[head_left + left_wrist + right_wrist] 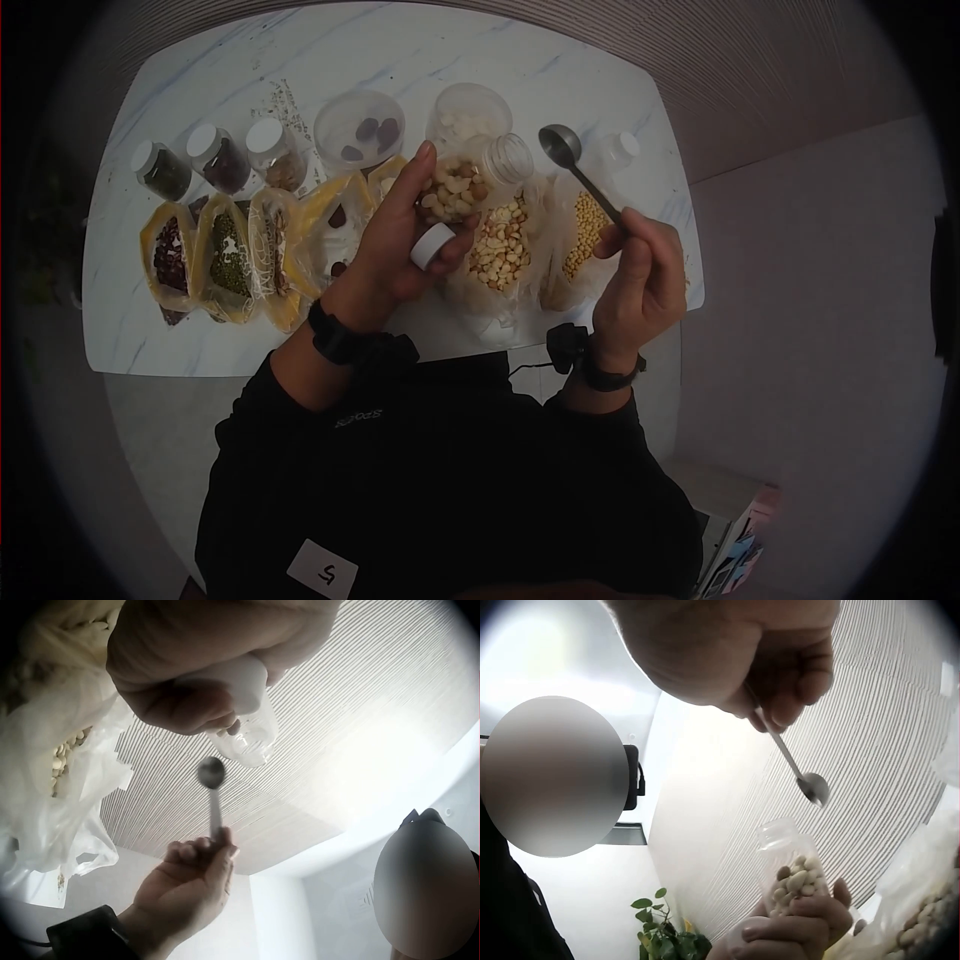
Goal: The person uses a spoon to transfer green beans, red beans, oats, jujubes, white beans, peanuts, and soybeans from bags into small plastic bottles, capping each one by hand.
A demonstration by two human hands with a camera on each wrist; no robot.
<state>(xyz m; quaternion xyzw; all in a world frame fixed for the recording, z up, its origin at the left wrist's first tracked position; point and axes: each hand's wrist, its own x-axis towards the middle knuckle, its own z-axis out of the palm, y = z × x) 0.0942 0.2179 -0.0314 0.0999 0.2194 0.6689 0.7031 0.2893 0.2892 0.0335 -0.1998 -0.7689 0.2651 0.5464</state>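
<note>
My left hand point(385, 245) grips a clear plastic jar point(510, 158), partly filled with pale and brown lotus seeds point(799, 881), its mouth uncovered and tilted to the right. The same hand also keeps a white screw lid point(432, 246) against its lower fingers. In my right hand point(645, 285) a dark metal spoon point(592, 185) is pinched by the handle, its bowl up and just right of the jar mouth. In the right wrist view the spoon bowl point(814, 789) hangs above the jar mouth. Below both hands stands an open bag of lotus seeds point(500, 255).
Right of it is a bag of yellow beans point(585, 235). Bags of red beans point(170, 258) and green beans point(230, 262) line the left front. Several capped jars point(218, 158) stand behind them. Two round tubs point(360, 128) point(470, 112) and a small white-capped jar point(618, 150) are at the back.
</note>
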